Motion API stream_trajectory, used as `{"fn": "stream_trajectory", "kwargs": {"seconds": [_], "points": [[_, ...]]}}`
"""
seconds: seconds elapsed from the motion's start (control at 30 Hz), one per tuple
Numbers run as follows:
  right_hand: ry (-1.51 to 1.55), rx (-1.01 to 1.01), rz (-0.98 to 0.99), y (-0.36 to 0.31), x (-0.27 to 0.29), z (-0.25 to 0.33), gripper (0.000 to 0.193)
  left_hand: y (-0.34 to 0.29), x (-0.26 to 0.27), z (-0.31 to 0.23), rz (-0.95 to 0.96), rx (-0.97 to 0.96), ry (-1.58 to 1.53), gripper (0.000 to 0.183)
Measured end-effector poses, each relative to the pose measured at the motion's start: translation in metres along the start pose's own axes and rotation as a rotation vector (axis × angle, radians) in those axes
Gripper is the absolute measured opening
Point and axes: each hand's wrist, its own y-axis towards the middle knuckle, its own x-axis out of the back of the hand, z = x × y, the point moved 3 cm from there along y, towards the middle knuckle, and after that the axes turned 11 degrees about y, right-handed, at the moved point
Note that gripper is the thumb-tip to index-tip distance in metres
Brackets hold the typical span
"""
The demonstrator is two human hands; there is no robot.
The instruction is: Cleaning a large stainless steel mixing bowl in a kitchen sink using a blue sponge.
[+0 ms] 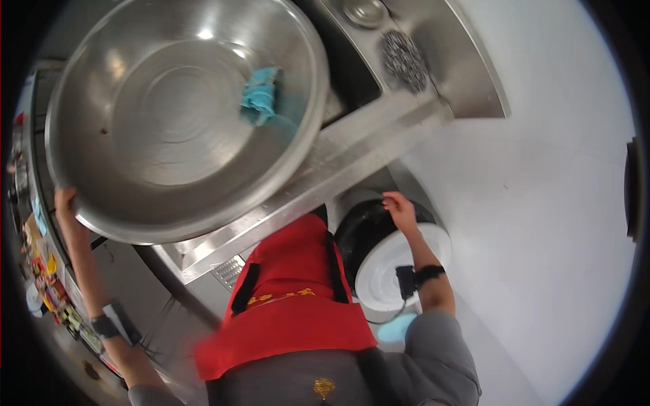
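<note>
A wide steel basin point(223, 172) takes up the upper left of the head view, resting on the edge of a steel sink counter point(365, 139). At its lower left rim, my left hand point(66, 200) is closed on the metal lip, the fingertips partly hidden. A crumpled turquoise cloth point(261, 96) lies inside the basin against the right wall. My right hand point(401, 208) hangs in the air below the counter edge, above a black tub, with loosely bent fingers apart and nothing in them.
A steel wool scrubber point(404, 59) and a small round metal bowl point(365, 11) sit on the counter at upper right. Below the counter stand a black tub point(352, 227) and a round white lid point(379, 274). A white wall point(542, 176) rises on the right.
</note>
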Motion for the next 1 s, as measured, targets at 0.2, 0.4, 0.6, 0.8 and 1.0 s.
{"fn": "stream_trajectory", "kwargs": {"seconds": [0.2, 0.4, 0.6, 0.8, 1.0], "points": [[0.078, 0.267, 0.023, 0.019, -0.023, 0.204, 0.016, -0.047, -0.053, -0.034, -0.016, -0.099, 0.005, 0.038], [-0.241, 0.531, 0.328, 0.081, -0.117, 0.353, 0.027, -0.082, -0.073, -0.041, -0.038, -0.054, 0.047, 0.059], [0.499, 0.074, -0.205, 0.207, -0.139, 0.367, 0.067, -0.088, -0.072, -0.031, -0.088, -0.067, 0.139, 0.052], [1.001, -0.248, -0.056, 0.262, -0.12, 0.367, 0.038, -0.086, -0.083, -0.032, -0.136, -0.1, 0.176, 0.052], [0.92, -0.19, -0.009, 0.267, -0.118, 0.364, 0.024, -0.088, -0.082, -0.035, -0.113, -0.078, 0.146, 0.05]]}}
